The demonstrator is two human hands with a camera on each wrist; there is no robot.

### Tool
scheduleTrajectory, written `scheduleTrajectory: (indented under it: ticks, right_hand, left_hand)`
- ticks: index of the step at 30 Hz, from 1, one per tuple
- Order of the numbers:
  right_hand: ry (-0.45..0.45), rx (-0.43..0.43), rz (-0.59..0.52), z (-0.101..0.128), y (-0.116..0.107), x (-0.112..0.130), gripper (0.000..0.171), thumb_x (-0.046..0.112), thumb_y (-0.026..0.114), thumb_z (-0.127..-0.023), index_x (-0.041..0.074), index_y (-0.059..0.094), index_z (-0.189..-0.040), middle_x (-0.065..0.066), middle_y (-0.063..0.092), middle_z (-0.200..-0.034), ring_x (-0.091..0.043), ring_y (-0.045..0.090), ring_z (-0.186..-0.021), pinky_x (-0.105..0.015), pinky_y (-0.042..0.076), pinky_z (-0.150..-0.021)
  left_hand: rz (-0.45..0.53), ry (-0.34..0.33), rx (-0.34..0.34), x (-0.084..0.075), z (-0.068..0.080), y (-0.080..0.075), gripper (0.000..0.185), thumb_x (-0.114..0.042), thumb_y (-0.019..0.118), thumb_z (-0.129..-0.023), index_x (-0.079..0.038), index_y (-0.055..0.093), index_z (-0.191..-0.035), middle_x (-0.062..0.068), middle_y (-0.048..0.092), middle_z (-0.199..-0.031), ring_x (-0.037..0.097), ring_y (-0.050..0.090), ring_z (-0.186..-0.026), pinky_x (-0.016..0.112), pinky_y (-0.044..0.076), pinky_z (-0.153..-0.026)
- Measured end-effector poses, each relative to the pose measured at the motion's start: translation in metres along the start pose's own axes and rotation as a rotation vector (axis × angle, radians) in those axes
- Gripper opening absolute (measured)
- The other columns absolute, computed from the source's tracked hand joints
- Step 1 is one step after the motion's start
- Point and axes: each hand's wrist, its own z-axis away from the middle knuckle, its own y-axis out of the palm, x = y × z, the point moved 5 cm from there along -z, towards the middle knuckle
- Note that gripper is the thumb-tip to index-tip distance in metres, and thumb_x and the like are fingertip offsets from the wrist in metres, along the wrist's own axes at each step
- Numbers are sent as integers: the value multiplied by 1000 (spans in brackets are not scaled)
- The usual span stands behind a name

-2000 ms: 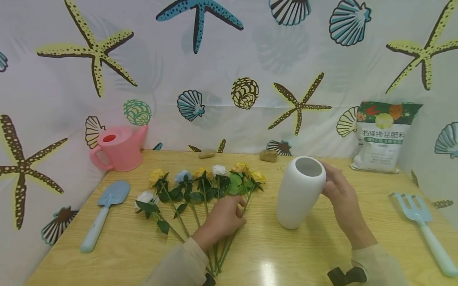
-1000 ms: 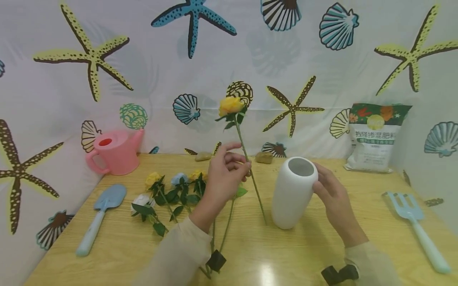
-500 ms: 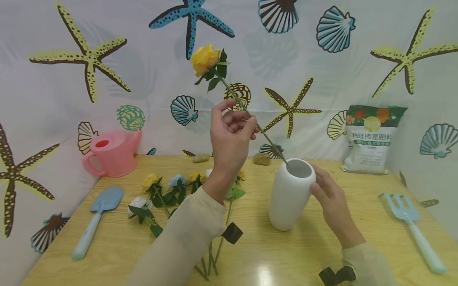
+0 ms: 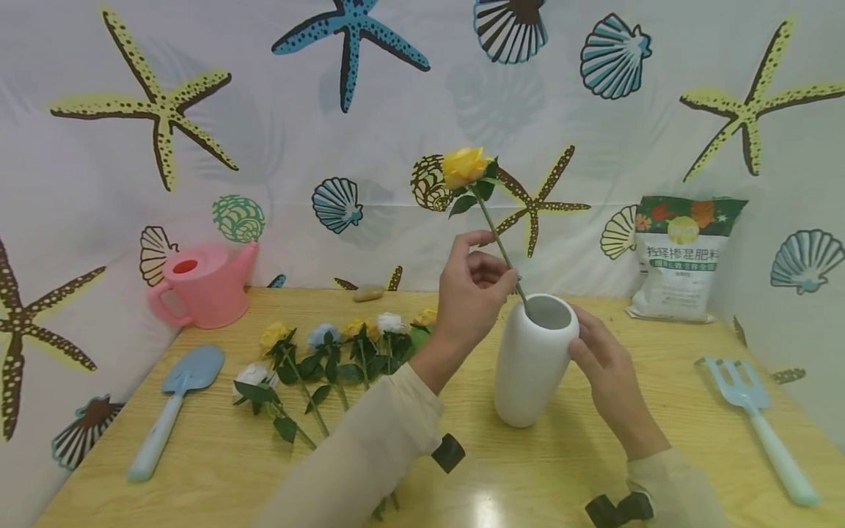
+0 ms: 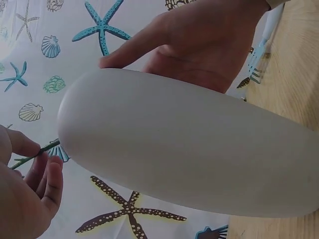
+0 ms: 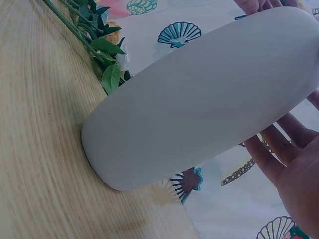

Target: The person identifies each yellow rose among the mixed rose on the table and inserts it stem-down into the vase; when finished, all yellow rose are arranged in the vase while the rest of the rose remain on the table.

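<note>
A yellow artificial rose (image 4: 465,167) stands upright over the white vase (image 4: 536,367), its lower stem end inside the vase mouth. My left hand (image 4: 472,293) pinches the stem between thumb and fingers just above the rim. The left wrist view shows the green stem (image 5: 49,146) in those fingers at the vase's mouth. With my right hand (image 4: 609,374) I hold the vase by its upper right side, thumb in front and fingers behind. The vase (image 6: 199,99) rests upright on the table. Left of it lie several more roses, including a blue one (image 4: 323,335) and a white one (image 4: 391,323).
A pink watering can (image 4: 210,290) stands at the back left, with a blue trowel (image 4: 174,403) before it. At the right are a fertilizer bag (image 4: 683,257) and a blue hand fork (image 4: 759,418). A stone (image 4: 368,293) lies at the table's back edge.
My left hand has picked the yellow rose off the table, lifted it, and carried it right. Its stem end has entered the vase and gone lower. The right hand keeps holding the vase.
</note>
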Motion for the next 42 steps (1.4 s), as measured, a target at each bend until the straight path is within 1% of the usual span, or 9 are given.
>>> scheduleTrajectory:
  ticks: [4,9,13,18,20,25,31,35,42]
  right_hand:
    - [2,0,12,0,0,0,44,17,43,-108,20,44,-153,21,51,-145,9,47,-129,-35,44,-109]
    - [19,8,-2,0,-1,-1,45,20,43,-109,21,43,-153,11,50,-150,10,44,-128,-69,34,-111]
    - [17,5,7,1,0,-1,44,19,43,-109,21,43,-153,14,50,-148,11,45,-127,-65,36,-111]
    - [10,-2,35,0,0,1,44,17,43,-109,21,44,-153,14,52,-147,4,48,-131,-35,43,-108]
    - [16,0,35,0,0,1,44,18,43,-109,20,43,-153,3,51,-151,-9,49,-137,-37,44,-110]
    - [42,13,14,1,0,1,46,22,44,-109,16,40,-154,-15,44,-156,-39,41,-144,-67,34,-112]
    - [68,22,-1,1,1,-1,47,22,44,-109,13,38,-155,-16,43,-157,-42,39,-145,-68,33,-112]
    - [66,18,4,0,0,0,48,23,44,-109,11,38,-155,-17,42,-157,-42,38,-145,-67,32,-113]
    - [53,14,2,0,0,1,47,22,43,-109,9,39,-154,-18,44,-156,-41,40,-144,-65,34,-113]
  left_hand:
    - [-124,1,48,5,3,7,40,-5,68,-92,-7,53,-129,15,71,-94,12,62,-78,19,51,-74]
    - [-242,-9,96,6,6,12,37,-9,69,-93,-10,54,-127,9,73,-93,14,62,-77,21,52,-71]
    - [-278,6,81,0,5,12,28,-12,68,-95,-9,59,-122,9,73,-92,14,62,-78,21,52,-72]
    - [-321,49,70,-10,2,10,16,-15,65,-98,-5,71,-109,9,73,-93,16,64,-81,20,52,-73]
    - [-342,49,92,-12,2,11,16,-14,66,-97,-4,73,-107,9,74,-94,16,64,-80,19,52,-72]
    - [-421,9,123,-10,1,17,15,-16,70,-94,-5,75,-104,6,75,-91,14,63,-78,19,52,-68]
    - [-487,-12,90,-5,1,22,12,-17,74,-91,-9,78,-99,2,77,-93,15,68,-88,28,57,-79]
    - [-486,39,91,-3,0,26,10,-14,76,-89,-7,79,-95,3,78,-92,16,70,-91,33,55,-87]
    - [-462,45,113,4,3,29,12,-15,76,-89,-5,81,-94,5,78,-96,19,59,-101,36,41,-96]
